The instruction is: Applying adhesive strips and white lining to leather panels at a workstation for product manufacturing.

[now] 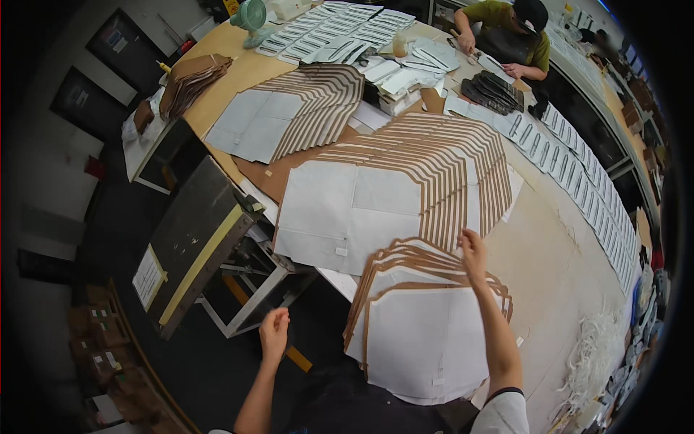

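Your left hand [275,334] hangs beside the near stack of brown-edged white panels [426,333] before you; your right hand [473,254] is above its far edge (both curl; I can't tell whether fingertips meet or pinch).

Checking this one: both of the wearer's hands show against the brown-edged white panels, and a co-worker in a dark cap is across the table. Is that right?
Not quite: in the head view only the right hand shows against the brown-edged white panels; the left hand shows against dark floor. The co-worker in a dark cap is across the table.
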The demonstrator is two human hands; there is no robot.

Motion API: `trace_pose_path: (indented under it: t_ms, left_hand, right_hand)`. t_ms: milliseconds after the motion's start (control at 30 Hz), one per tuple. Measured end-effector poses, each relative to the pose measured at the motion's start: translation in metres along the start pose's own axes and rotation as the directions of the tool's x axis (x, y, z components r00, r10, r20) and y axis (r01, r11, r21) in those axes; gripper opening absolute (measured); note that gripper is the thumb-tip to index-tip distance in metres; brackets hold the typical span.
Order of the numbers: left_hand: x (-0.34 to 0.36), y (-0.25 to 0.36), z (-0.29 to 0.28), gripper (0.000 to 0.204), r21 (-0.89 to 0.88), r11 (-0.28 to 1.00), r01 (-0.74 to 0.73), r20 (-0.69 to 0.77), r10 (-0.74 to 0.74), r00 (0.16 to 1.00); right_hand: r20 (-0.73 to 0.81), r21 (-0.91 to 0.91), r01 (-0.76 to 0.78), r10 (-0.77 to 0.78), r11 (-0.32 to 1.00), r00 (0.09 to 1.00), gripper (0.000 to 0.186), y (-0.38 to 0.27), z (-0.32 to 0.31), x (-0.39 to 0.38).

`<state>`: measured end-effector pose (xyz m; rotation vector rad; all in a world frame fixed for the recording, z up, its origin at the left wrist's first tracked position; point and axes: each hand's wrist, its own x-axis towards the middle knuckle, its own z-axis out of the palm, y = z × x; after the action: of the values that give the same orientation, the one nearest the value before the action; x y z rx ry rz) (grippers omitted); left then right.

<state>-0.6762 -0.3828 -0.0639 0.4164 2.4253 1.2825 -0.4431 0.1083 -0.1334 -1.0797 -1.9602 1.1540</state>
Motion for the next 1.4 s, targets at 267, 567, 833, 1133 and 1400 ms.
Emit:
trace_pose_path:
  t_ms: [267, 567, 833, 1133, 1400]
  left_hand:
    - [0.29, 0.155, 0.016, 0.04, 0.354, 0.785, -0.509, 0.034, 0.533, 0.845]
    - [0.512, 0.108, 0.093, 0.095, 0.608, 0.546, -0.576, 0.303, 0.512, 0.804]
    - [0.526, 0.096, 0.07, 0.089, 0.455, 0.468, -0.758, 0.546, 0.525, 0.653]
    - [0.557, 0.073, 0.059, 0.043, 0.402, 0.437, -0.805, 0.323, 0.755, 0.571]
    - [0.616, 0.152, -0.006, 0.023, 0.377, 0.717, -0.587, 0.041, 0.62, 0.783]
  right_hand:
    - [0.354, 0.364, -0.277, 0.144, 0.889, 0.924, 0.03, -0.122, 0.259, 0.145]
    - [-0.049, 0.111, -0.136, 0.142, 0.985, 0.989, 0.067, -0.11, 0.383, 0.267]
    - [0.312, 0.595, -0.603, 0.539, 0.531, 0.782, 0.038, -0.14, 0.388, 0.296]
    - [0.373, 0.676, -0.586, 0.479, 0.447, 0.794, 0.044, -0.165, 0.421, 0.279]
    - [0.189, 0.767, -0.44, 0.491, 0.466, 0.85, 0.038, -0.182, 0.443, 0.267]
